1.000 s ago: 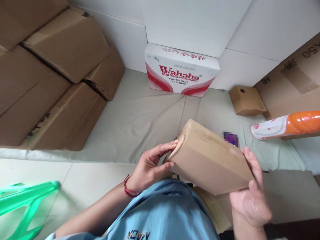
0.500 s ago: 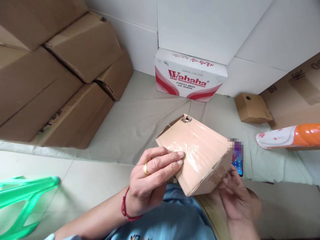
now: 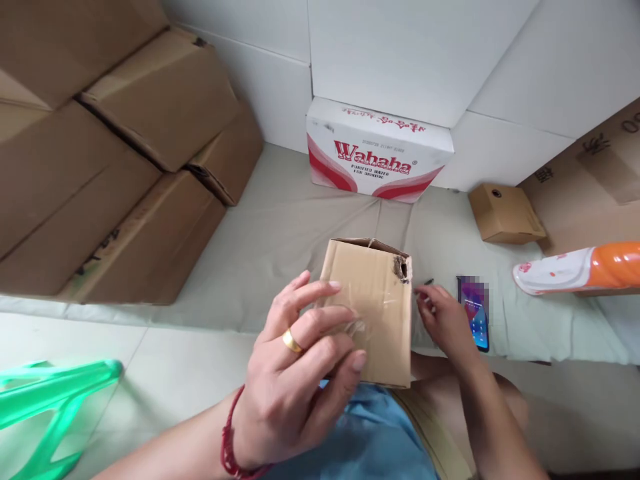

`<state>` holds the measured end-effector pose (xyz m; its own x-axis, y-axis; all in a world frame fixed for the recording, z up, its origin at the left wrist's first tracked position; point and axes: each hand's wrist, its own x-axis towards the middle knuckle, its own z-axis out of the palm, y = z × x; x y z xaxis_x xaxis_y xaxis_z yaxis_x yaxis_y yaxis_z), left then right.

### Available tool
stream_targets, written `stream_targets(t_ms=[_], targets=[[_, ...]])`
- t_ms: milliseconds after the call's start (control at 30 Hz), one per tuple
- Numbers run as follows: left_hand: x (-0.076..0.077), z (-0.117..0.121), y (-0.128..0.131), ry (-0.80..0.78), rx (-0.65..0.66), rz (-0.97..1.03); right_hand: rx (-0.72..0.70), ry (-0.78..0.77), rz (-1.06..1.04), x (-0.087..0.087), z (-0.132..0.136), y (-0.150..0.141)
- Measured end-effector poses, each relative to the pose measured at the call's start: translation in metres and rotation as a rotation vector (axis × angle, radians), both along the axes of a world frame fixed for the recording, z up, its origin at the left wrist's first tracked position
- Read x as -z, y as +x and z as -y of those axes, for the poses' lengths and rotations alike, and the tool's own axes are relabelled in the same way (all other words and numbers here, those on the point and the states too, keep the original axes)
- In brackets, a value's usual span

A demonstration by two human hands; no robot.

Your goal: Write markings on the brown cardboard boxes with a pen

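A brown cardboard box (image 3: 383, 333) is in front of my torso, partly hidden by my left hand. Clear tape crosses its face, and a ragged dark-edged hole shows near its upper right corner. Spread over the taped face, the loosely bent fingers of my left hand (image 3: 305, 353) touch the box; this hand wears a gold ring and has a red cord at the wrist. Just right of the box, my right hand (image 3: 445, 317) is closed in a pinch. A small dark stick-like object (image 3: 427, 284) pokes from its fingertips, too small to name.
A phone (image 3: 474, 313) lies lit on the cloth-covered surface (image 3: 280, 233). Behind are a Wahaha water carton (image 3: 377, 157), a small box (image 3: 505, 213) and an orange-and-white bottle (image 3: 575, 267). Large cartons (image 3: 165, 107) are stacked left; a green plastic frame (image 3: 55, 400) stands on the floor.
The box has turned, bringing its holed corner to the upper right. My right hand has left the box's lower right side and moved up beside it. My left fingers have spread.
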<state>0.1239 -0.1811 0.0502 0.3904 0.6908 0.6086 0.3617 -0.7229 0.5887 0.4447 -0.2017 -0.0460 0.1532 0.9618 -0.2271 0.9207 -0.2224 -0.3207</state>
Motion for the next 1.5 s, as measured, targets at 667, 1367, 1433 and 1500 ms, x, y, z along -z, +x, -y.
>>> stream_targets(t_ms=[667,1367,1433,1500], targets=[[-0.011,-0.013,0.029,0.113,0.366,-0.404,0.380,0.602,-1.040,-0.101,-0.032,0.006],[-0.007,-0.014,0.035,0.220,0.272,-0.380,-0.202,0.676,-0.245,-0.127,-0.041,-0.075],[-0.007,-0.015,0.034,0.219,0.267,-0.381,-0.213,0.675,-0.228,-0.127,-0.043,-0.076],[-0.007,-0.015,0.034,0.220,0.266,-0.379,-0.198,0.680,-0.229,-0.125,-0.045,-0.076]])
